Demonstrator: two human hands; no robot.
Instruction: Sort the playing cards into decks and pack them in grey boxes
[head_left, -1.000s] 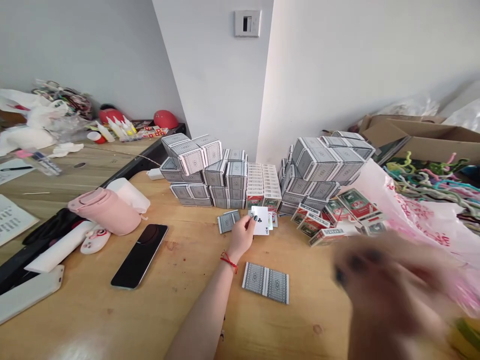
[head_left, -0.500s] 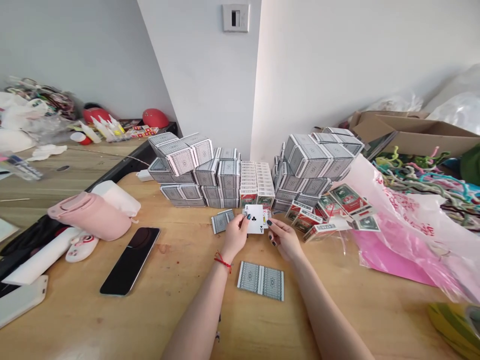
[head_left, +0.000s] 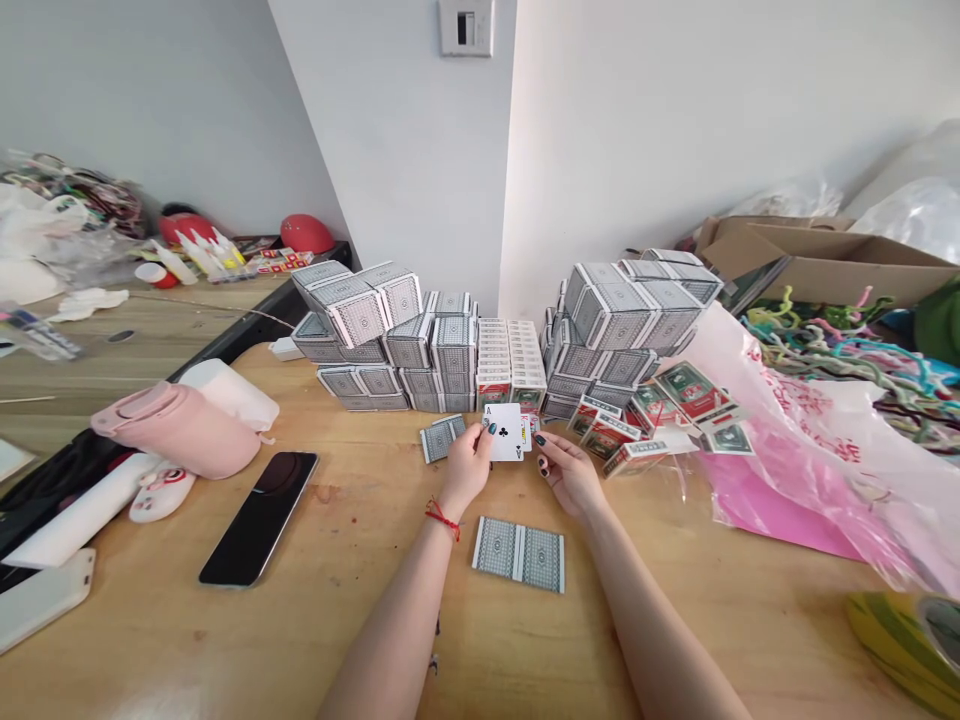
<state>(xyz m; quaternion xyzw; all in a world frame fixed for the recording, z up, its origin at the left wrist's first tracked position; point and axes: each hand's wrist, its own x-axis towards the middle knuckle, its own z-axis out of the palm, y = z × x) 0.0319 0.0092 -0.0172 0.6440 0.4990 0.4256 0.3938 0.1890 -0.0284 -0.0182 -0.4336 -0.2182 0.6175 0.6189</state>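
Note:
My left hand [head_left: 469, 465] is closed on a few face-up playing cards [head_left: 504, 433], its thumb pressed on an ace of clubs at the front. A king and another card edge show behind the ace, spread to the right. My right hand [head_left: 566, 468] pinches at the right edge of this spread, with thumb and forefinger closed on the rearmost card. Just left of the cards lies a small face-down pile of cards [head_left: 442, 438]. Nearer to me, between my forearms, two face-down cards or piles [head_left: 519, 553] lie side by side.
Tall blocks of stacked cards stand at left [head_left: 360, 330] and right [head_left: 622, 320], with card boxes [head_left: 510, 350] between them. Loose card boxes [head_left: 615, 435] lie beside pink plastic wrapping [head_left: 765, 430]. A phone [head_left: 259, 520], pink pouch [head_left: 180, 430] and yellow tape roll [head_left: 907, 640] flank my arms.
The cards behind the ace are spread a little further right and more of the king shows. The whole view has shifted slightly; both hands stay at the cards.

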